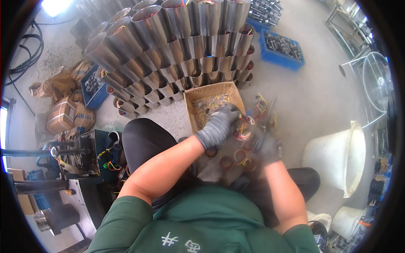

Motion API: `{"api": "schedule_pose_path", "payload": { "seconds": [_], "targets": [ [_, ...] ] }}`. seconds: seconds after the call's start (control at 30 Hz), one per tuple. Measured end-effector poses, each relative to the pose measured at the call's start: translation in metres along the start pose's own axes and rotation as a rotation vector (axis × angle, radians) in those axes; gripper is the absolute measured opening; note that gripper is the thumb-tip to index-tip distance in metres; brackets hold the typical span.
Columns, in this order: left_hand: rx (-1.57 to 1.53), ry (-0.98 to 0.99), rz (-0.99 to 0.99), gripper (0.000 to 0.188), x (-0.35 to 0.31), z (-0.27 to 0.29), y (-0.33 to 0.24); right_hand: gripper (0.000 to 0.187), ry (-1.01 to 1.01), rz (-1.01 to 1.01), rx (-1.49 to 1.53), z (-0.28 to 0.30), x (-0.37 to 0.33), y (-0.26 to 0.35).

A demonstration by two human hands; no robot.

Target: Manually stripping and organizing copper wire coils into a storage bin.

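Note:
My left hand (218,124), in a grey glove, is closed on a motor stator (243,130) with copper-red windings and loose red, yellow and white wires. Close to its right side is my gloved right hand (266,145), smeared by motion. A dark, narrow shape rises near that hand, too blurred to name, and I cannot make out what its fingers hold. Beneath both hands, between my legs, several more stators (241,157) with coloured leads stand on the floor. An open cardboard box (193,110) just beyond my left hand has many small coloured wire scraps in it.
Stacked steel cylinders (149,27) with wires inside tower ahead. Blue crates of metal parts stand at the back right (282,59) and left (95,95). A white tub (331,154) is on my right. Machinery (67,156) and brown wrapped packages (63,114) are on the left.

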State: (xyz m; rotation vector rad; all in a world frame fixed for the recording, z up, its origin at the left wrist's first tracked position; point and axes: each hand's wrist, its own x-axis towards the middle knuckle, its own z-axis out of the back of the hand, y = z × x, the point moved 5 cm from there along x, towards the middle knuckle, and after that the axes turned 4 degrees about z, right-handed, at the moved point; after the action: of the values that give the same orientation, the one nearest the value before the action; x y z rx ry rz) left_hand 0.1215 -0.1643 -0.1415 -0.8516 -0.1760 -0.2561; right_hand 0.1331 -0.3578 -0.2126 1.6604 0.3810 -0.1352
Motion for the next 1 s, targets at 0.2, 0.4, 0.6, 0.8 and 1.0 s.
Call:
{"api": "schedule_pose_path", "payload": {
  "seconds": [0.2, 0.4, 0.6, 0.8, 1.0],
  "targets": [
    [-0.104, 0.074, 0.085, 0.018, -0.002, 0.007, 0.006, 0.042, 0.021, -0.146, 0.198, -0.022, -0.006, 0.008],
    [-0.559, -0.152, 0.307, 0.019, -0.007, 0.018, 0.019, 0.037, 0.035, -0.126, 0.08, -0.023, -0.002, -0.002],
    [-0.731, -0.315, 0.272, 0.009, -0.018, 0.032, 0.001, 0.037, 0.048, -0.21, 0.243, -0.025, 0.01, -0.007],
    [-0.363, -0.12, -0.065, 0.008, -0.024, 0.038, -0.016, 0.044, -0.025, -0.062, -0.088, -0.028, 0.013, 0.004],
    [-0.676, 0.068, 0.281, 0.023, -0.015, 0.009, 0.003, 0.033, 0.089, -0.195, 0.177, -0.021, 0.031, -0.047]
  ]
}}
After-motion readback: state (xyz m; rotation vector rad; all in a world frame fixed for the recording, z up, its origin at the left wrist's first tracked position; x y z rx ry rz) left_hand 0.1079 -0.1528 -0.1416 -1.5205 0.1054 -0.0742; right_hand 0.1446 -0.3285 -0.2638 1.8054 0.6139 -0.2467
